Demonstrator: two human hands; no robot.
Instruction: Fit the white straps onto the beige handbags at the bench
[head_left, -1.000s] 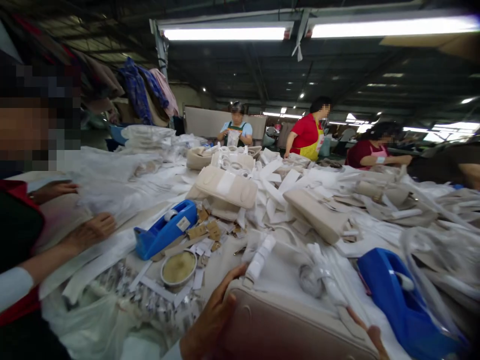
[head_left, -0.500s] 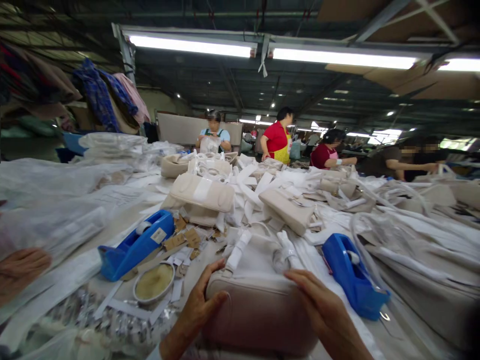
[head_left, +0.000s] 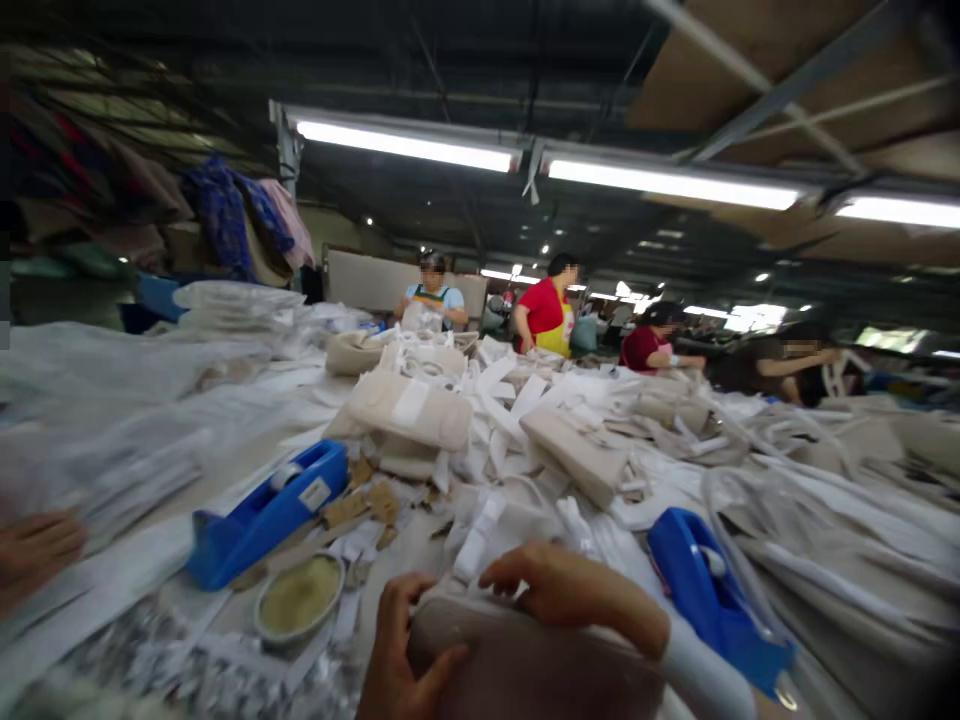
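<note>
A beige handbag stands in front of me at the lower middle, its near face in shadow. My left hand grips its left end, thumb on the near face and fingers over the top. My right hand reaches across the bag's top edge, its fingers bent and drawn together near the left part. What those fingertips pinch, if anything, is hidden by blur. A wrapped white handle end rises just behind the bag's top.
A blue tape dispenser stands on the left, another blue tape dispenser on the right. Near the left one sits a round tub of yellowish stuff. Bags and white wrapping pile up behind. Another person's hand rests at the left edge.
My right hand has moved from the bag's right side leftward over its top edge, its fingers now bent. My left hand keeps its hold. The view has tilted up slightly.
</note>
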